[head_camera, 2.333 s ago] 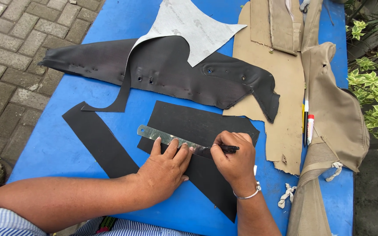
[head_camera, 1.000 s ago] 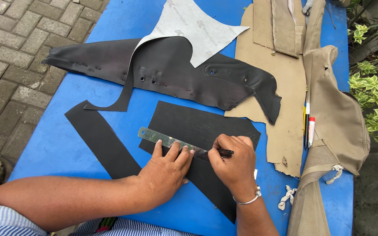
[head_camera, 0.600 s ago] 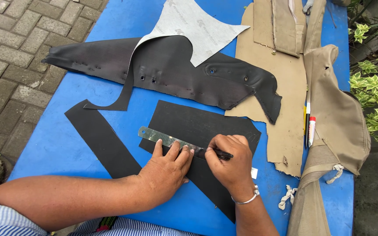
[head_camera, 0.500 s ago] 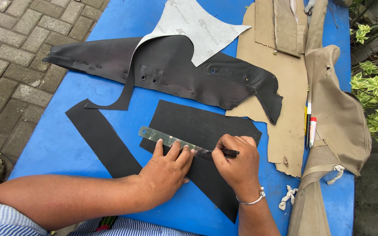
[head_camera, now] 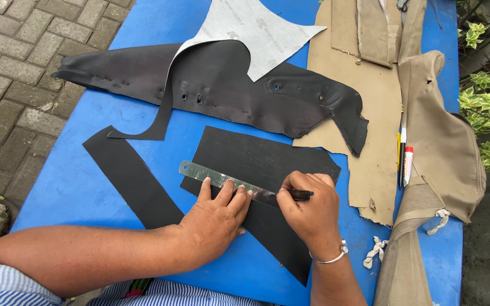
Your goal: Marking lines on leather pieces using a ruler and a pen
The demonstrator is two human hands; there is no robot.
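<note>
A steel ruler (head_camera: 211, 177) lies slantwise across a black sheet (head_camera: 256, 158) on the blue table (head_camera: 75, 187). My left hand (head_camera: 216, 218) presses flat on the ruler, fingers spread over its right half. My right hand (head_camera: 310, 209) is closed around a black pen (head_camera: 301, 195), its tip against the ruler's right end on the sheet. A long black strip (head_camera: 134, 181) lies to the left of the sheet.
A large worn black leather piece (head_camera: 228, 90) and a grey cut-out (head_camera: 250, 31) lie at the back. Tan pieces (head_camera: 370, 113) and a tan cover (head_camera: 443, 147) fill the right side, with pens (head_camera: 405, 161) between them. Paving lies left, plants right.
My right hand with the pen has shifted slightly along the ruler's right end. The left hand and ruler have stayed in place.
</note>
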